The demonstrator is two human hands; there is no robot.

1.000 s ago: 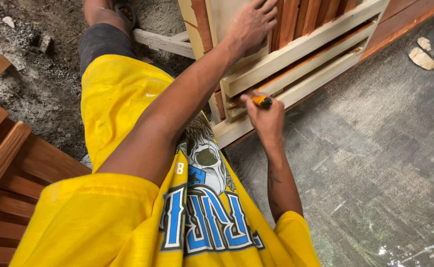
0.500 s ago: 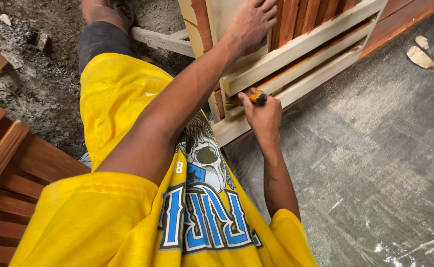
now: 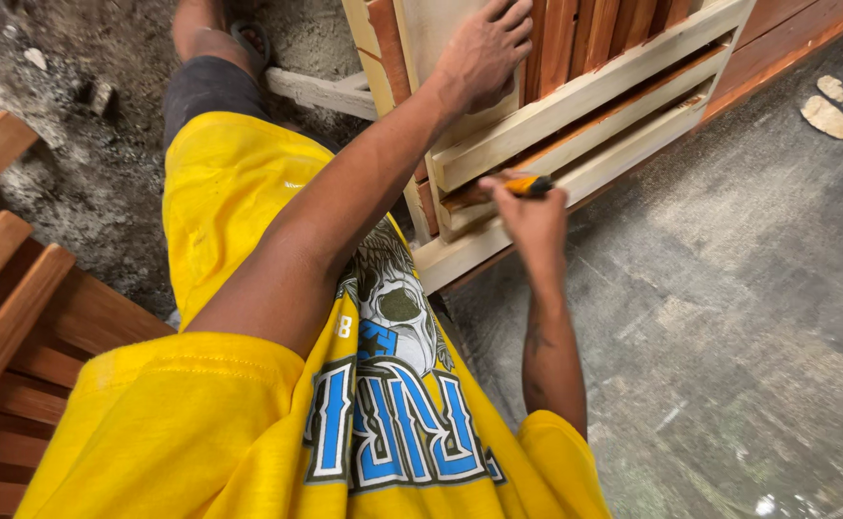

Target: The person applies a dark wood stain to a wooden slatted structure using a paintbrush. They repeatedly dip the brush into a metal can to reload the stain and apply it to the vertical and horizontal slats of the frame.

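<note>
From the head camera, little has changed since the earlier frames: the right hand (image 3: 535, 216) has crept slightly up and to the left along the wooden frame (image 3: 575, 101), so that the orange-handled tool (image 3: 527, 185) now sits against the lower pale rail rather than just below it. The left hand (image 3: 484, 53) has kept its place on the frame, and the person's crouch over the work is the same.

The left arm reaches forward and up across the yellow shirt (image 3: 248, 423), nearly straight at the elbow. Its hand lies palm-down on the pale upright board of the frame, fingers spread and pressed flat, the fingertips reaching onto the reddish slats beside it.

The right arm comes up from the lower edge of the view, forearm almost vertical, wrist bent toward the frame. This hand is closed in a fist around the tool, thumb and fingers wrapped about the orange handle; the dark end pokes out to the right of the knuckles. Whether the working tip touches the wood I cannot tell, since the hand hides it.

The frame lies tilted on the grey concrete floor (image 3: 729, 336), its rails running up to the right. A brown slatted wooden piece (image 3: 8, 317) lies at the left.
</note>
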